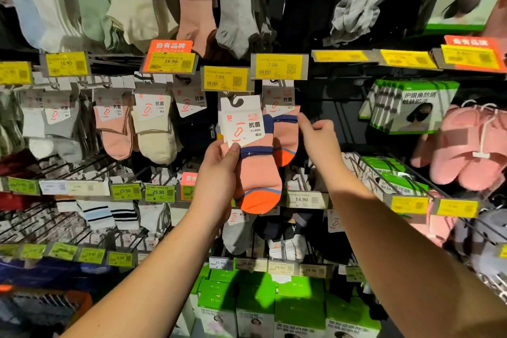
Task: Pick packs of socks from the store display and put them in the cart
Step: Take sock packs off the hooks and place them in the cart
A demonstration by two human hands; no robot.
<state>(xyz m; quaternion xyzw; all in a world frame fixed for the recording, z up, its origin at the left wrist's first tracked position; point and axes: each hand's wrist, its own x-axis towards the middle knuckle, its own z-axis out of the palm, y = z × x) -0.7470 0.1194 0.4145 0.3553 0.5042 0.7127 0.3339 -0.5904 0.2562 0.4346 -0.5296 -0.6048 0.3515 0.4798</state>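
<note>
Two bare forearms reach up from the bottom edge toward the sock display. Left hand point(219, 170) grips a pink sock pack point(255, 156) with an orange toe and navy bands, thumb pressed on its white card, holding it in front of the racks below a yellow 7.99 tag point(226, 78). Just right, a matching pack point(285, 132) hangs on its hook. Right hand point(319, 140) reaches to that pack's edge, fingers point(304, 122) loosely curled; whether they actually pinch it is hard to tell.
</note>
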